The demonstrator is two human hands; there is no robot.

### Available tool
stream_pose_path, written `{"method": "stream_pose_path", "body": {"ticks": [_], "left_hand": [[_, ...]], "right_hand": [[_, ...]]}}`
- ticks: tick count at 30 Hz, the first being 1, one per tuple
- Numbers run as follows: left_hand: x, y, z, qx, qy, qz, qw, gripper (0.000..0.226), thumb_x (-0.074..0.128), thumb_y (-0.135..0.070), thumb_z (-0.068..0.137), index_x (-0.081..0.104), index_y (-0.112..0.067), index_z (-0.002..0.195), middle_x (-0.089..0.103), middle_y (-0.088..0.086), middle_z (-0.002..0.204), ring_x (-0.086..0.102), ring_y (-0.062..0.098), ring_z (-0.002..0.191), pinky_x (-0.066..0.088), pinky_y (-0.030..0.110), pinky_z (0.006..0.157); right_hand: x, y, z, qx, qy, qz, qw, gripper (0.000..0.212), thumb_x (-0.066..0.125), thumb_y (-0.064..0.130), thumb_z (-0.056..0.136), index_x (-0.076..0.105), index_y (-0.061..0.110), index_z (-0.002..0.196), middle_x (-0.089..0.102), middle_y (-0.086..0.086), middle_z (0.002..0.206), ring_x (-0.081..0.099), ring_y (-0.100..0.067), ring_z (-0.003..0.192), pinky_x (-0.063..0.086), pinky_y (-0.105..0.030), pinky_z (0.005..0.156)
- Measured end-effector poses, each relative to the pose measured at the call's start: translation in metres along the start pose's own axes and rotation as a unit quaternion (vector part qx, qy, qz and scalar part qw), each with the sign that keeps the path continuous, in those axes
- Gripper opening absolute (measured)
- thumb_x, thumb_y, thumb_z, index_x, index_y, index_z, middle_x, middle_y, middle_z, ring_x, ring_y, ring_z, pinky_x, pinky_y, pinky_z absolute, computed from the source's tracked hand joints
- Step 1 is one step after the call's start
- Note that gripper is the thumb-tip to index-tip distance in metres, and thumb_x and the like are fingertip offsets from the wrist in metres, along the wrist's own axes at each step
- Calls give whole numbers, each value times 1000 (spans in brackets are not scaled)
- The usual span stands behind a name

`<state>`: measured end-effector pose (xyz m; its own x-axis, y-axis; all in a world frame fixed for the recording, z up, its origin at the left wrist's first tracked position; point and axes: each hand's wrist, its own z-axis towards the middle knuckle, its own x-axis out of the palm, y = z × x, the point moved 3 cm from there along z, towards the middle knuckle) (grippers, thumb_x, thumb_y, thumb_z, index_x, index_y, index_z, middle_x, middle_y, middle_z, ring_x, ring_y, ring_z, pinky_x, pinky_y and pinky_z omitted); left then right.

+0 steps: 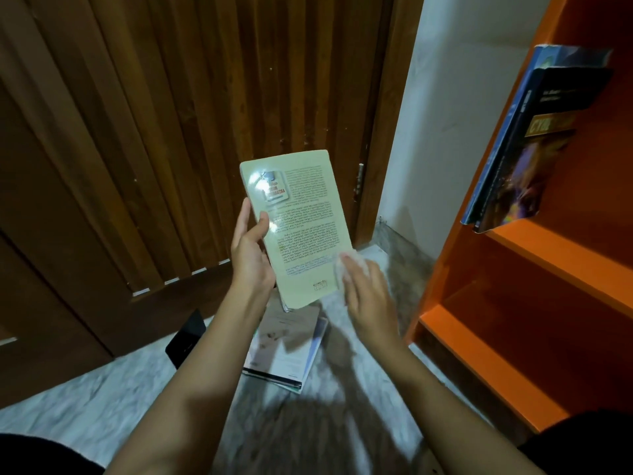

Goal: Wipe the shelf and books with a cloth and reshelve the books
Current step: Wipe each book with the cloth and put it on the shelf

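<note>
My left hand [250, 248] grips the left edge of a pale yellow paperback [301, 214], held up with its back cover of dense text facing me. My right hand [366, 289] presses a small white cloth [349, 265] against the book's lower right corner; the hand is blurred. On the floor below lies a stack of books [287, 347]. At the right stands an orange shelf [555, 262], where two books [527, 149] lean upright, the front one dark with a yellow title band.
A brown slatted wooden door [171, 132] fills the left and centre. A white wall [445, 132] runs beside the shelf. A flat black object [186, 337] lies on the pale marble floor [102, 399] next to the door. My dark-clothed knees show at the bottom corners.
</note>
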<state>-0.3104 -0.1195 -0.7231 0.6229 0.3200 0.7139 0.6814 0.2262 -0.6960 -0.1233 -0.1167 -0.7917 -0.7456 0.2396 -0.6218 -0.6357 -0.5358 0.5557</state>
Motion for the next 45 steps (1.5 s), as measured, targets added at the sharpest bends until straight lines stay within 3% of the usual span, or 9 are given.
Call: {"method": "stream_pose_path", "body": {"ticks": [6,11,15,20,25,30,34,39,45], "left_hand": [[1,0,-4,-18,80,36,996,50,54,-7,92,47,-30,136,63,9,124,65,24,105,53,46,90],[8,-3,-4,-22,127,37,991,46,52,-6,92,51,-30,131,64,10,123,65,25,104,55,43,86],[10,-6,-1,-16,133,94,986,49,51,-7,94,47,-31,136,66,8,120,66,27,104,58,43,79],[6,1,4,27,115,172,978,49,48,-11,96,40,-35,139,65,3,121,67,23,101,58,41,78],[7,15,11,106,111,405,901,50,40,-27,101,23,-33,147,38,-3,142,53,15,119,54,16,76],[27,23,3,135,155,520,829,47,43,-31,99,31,-31,145,24,-4,148,47,0,112,47,5,71],[45,26,-7,98,204,552,802,68,43,-62,89,7,-49,145,41,-8,141,59,10,109,56,35,85],[60,11,-13,131,145,573,796,84,46,-67,84,-11,-49,143,48,-6,136,62,15,103,55,37,86],[65,3,-19,223,97,602,761,71,44,-44,96,-3,-38,148,54,-7,118,60,5,82,56,28,69]], "right_hand": [[-31,15,43,116,-73,222,965,38,37,31,100,38,32,138,38,0,140,38,-12,131,35,-39,110],[-40,9,42,144,-13,430,891,66,59,22,88,25,30,145,46,16,134,53,11,112,51,-14,81],[-35,0,35,142,16,448,883,89,87,35,61,39,49,134,40,2,148,40,-18,135,45,-48,101],[-32,7,32,156,-10,520,840,80,78,1,64,46,29,131,57,-1,131,56,-15,120,53,-27,84],[-28,17,29,182,-23,559,808,74,75,-8,65,50,24,127,63,-8,123,60,-23,115,53,-41,89],[-26,26,28,192,-27,540,819,71,69,-15,71,47,17,131,62,-8,123,62,-21,111,56,-36,83],[-28,30,22,162,-15,476,864,71,71,-13,71,49,19,131,60,-4,124,61,-17,112,56,-34,85],[-28,41,15,102,-6,384,918,72,75,-2,71,49,39,124,54,-1,131,55,-11,119,51,-37,95],[-27,51,12,65,-10,307,950,76,77,5,71,46,40,131,50,17,131,48,-4,124,46,-36,102]]}}
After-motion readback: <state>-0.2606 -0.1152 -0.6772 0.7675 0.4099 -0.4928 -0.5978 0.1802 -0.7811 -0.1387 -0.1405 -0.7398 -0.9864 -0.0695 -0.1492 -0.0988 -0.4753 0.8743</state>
